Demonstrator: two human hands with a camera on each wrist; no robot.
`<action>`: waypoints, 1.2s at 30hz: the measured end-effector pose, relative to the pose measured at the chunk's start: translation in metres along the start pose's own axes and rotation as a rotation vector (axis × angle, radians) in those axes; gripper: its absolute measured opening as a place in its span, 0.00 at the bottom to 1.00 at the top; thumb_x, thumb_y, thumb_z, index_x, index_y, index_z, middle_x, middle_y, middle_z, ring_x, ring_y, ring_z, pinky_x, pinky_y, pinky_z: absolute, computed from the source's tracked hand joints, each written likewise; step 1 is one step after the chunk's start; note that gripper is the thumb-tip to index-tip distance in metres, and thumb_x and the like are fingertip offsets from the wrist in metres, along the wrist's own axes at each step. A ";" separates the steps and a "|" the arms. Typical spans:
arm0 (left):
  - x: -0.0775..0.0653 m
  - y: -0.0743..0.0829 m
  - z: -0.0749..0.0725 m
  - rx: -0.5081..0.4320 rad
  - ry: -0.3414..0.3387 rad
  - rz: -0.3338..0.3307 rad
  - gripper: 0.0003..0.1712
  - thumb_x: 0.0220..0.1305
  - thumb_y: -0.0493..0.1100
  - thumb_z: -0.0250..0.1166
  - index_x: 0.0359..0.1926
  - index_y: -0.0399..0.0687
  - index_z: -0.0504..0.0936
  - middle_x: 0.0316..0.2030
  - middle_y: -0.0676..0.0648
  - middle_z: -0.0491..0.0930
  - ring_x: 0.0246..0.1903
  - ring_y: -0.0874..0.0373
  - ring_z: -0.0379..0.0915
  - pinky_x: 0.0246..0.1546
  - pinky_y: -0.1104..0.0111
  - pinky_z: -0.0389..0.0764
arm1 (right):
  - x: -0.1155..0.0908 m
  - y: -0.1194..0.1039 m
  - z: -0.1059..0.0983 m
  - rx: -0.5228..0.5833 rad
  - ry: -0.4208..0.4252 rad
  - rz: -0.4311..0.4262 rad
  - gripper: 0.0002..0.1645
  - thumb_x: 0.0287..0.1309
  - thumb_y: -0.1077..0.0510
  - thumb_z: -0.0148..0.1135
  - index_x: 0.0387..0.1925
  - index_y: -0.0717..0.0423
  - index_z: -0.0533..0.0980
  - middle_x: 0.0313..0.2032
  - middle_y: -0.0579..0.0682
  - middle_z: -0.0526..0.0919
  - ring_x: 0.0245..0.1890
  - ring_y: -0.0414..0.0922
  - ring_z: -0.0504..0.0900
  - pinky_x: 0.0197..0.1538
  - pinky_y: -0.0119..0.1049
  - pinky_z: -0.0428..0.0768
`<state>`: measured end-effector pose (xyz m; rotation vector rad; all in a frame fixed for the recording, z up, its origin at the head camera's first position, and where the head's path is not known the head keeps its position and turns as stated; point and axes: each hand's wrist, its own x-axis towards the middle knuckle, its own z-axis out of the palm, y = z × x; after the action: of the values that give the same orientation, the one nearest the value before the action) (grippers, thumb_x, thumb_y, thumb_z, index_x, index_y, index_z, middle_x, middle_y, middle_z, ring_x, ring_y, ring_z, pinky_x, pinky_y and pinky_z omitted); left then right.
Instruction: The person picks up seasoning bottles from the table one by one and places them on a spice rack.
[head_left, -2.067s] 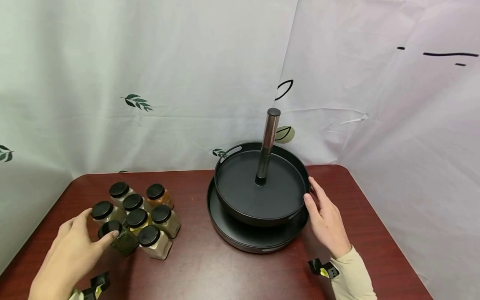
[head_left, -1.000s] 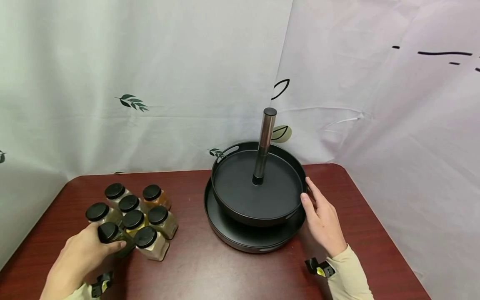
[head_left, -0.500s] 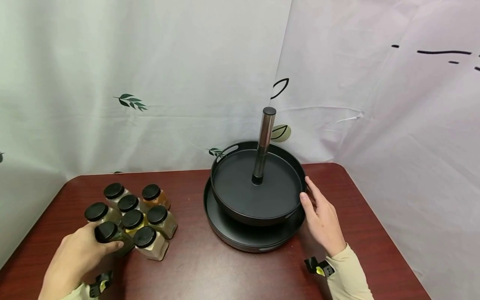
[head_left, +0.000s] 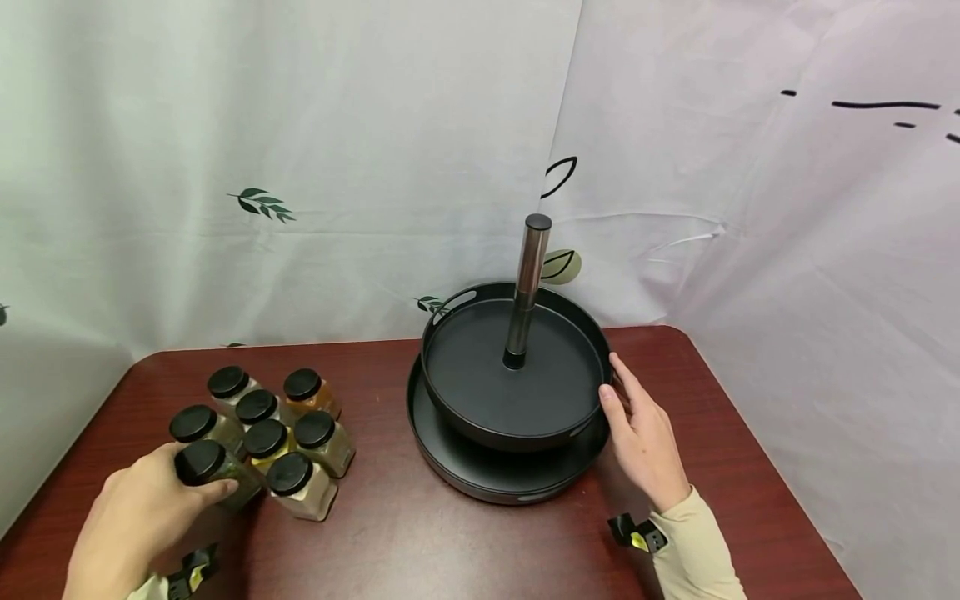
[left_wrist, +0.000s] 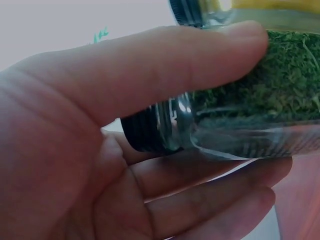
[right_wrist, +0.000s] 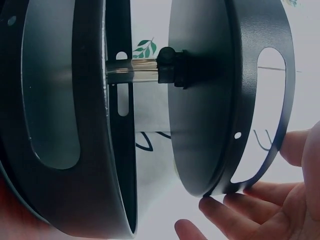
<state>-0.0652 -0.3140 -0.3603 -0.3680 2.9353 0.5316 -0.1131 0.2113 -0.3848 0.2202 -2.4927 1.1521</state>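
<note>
In the head view, my left hand (head_left: 135, 508) grips a spice jar (head_left: 242, 485) of green dried herbs at the near left of a jar cluster. The left wrist view shows its thumb across the clear side of the jar (left_wrist: 290, 75), fingers beneath, black cap towards the palm. My right hand (head_left: 651, 450) holds the right rim of a black two-tier round tray (head_left: 480, 379). From the right wrist, the thumb (right_wrist: 295, 147) meets the rim's top edge and fingertips touch its underside. The tray's metal post (head_left: 529, 275) stands up through the upper tier.
Several black-capped spice jars (head_left: 303, 487) stand close together beside the held one, their contents pale, yellow and orange. The lower tier (head_left: 442, 446) is wider than the upper. A white patterned curtain (head_left: 375, 167) hangs behind the reddish-brown table (head_left: 390, 542).
My left hand has closed round the herb jar and moved it slightly left, its cap now further from the neighbouring jars. The right hand keeps its place on the tray's rim.
</note>
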 end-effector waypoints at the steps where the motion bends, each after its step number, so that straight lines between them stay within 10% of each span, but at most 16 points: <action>1: -0.002 0.001 -0.001 -0.004 0.002 -0.018 0.44 0.49 0.60 0.78 0.48 0.25 0.74 0.29 0.38 0.81 0.32 0.31 0.76 0.31 0.46 0.73 | 0.000 0.000 0.000 -0.002 0.001 0.000 0.31 0.77 0.52 0.51 0.75 0.55 0.63 0.68 0.58 0.72 0.57 0.56 0.81 0.54 0.11 0.64; 15: -0.022 0.018 -0.015 -0.030 0.163 -0.198 0.50 0.47 0.59 0.79 0.58 0.26 0.70 0.33 0.32 0.81 0.29 0.38 0.76 0.27 0.49 0.73 | 0.001 0.000 0.002 0.008 0.009 0.001 0.31 0.76 0.52 0.51 0.75 0.55 0.63 0.68 0.58 0.72 0.59 0.55 0.80 0.55 0.12 0.64; 25: -0.038 0.035 -0.026 -0.078 0.320 -0.206 0.48 0.52 0.56 0.76 0.63 0.31 0.68 0.29 0.38 0.81 0.30 0.32 0.75 0.29 0.47 0.71 | 0.000 -0.001 0.002 0.027 0.016 0.000 0.31 0.76 0.53 0.52 0.74 0.56 0.63 0.68 0.59 0.72 0.60 0.55 0.79 0.55 0.12 0.65; 36: -0.048 0.060 -0.033 -0.210 0.440 -0.267 0.52 0.61 0.52 0.71 0.74 0.34 0.53 0.56 0.23 0.72 0.45 0.24 0.70 0.38 0.39 0.70 | 0.000 -0.002 0.000 0.030 0.012 0.005 0.30 0.76 0.53 0.52 0.75 0.55 0.63 0.67 0.59 0.72 0.62 0.54 0.78 0.60 0.29 0.74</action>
<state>-0.0382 -0.2610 -0.3017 -1.0038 3.1602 0.8104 -0.1125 0.2094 -0.3835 0.2142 -2.4683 1.1900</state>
